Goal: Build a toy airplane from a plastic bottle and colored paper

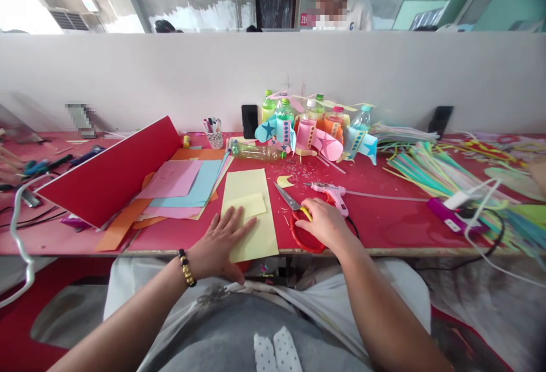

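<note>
My left hand (224, 241) lies flat with fingers spread on a pale yellow paper sheet (262, 238) at the table's front edge. Its fingertips touch a smaller yellow piece of paper (252, 205) on top of the sheet. Just right of the sheet, my right hand (324, 221) has its fingers closed on the handle of a pair of scissors (288, 197). The blades lie on the table and point away to the left; the handle is red and yellow. Near the blade tips is a curved yellow paper scrap (285, 181). Beyond my right hand lies a pink glue gun (335, 191).
Decorated plastic bottles (307, 130) stand at the back, with another bottle (256, 151) lying before them. Coloured paper (174, 181) and a red board (115, 170) are left. A purple power strip (456, 215) and pipe cleaners (430, 170) lie right. A person (358, 12) is behind the partition.
</note>
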`<control>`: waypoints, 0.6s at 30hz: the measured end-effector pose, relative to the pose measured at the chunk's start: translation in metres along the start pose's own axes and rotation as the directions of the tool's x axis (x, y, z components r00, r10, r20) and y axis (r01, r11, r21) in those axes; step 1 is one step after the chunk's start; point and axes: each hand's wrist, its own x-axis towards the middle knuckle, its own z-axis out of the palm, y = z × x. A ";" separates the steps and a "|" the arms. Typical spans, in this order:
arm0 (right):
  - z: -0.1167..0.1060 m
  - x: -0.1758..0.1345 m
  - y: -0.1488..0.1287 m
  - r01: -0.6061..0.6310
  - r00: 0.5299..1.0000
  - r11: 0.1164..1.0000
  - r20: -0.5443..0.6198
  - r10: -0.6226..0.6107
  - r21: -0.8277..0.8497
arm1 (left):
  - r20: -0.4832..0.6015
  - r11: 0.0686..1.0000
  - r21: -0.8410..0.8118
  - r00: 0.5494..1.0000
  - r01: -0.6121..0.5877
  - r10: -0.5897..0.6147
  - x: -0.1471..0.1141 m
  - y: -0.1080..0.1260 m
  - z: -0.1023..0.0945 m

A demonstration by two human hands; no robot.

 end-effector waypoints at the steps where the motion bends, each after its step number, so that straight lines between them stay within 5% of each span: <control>1: -0.001 -0.001 0.000 -0.004 1.000 1.000 0.019 0.005 -0.012 | -0.015 1.000 0.019 1.000 0.016 -0.016 0.001 0.003 0.002; 13: -0.009 -0.003 -0.006 -0.002 0.999 0.996 0.047 0.006 -0.087 | -0.123 0.995 -0.102 0.992 0.023 -0.035 0.001 -0.006 0.010; 18: -0.005 -0.001 -0.002 0.026 0.999 1.000 -0.046 -0.026 -0.015 | -0.219 0.934 -0.356 0.968 0.036 -0.121 0.005 -0.014 0.015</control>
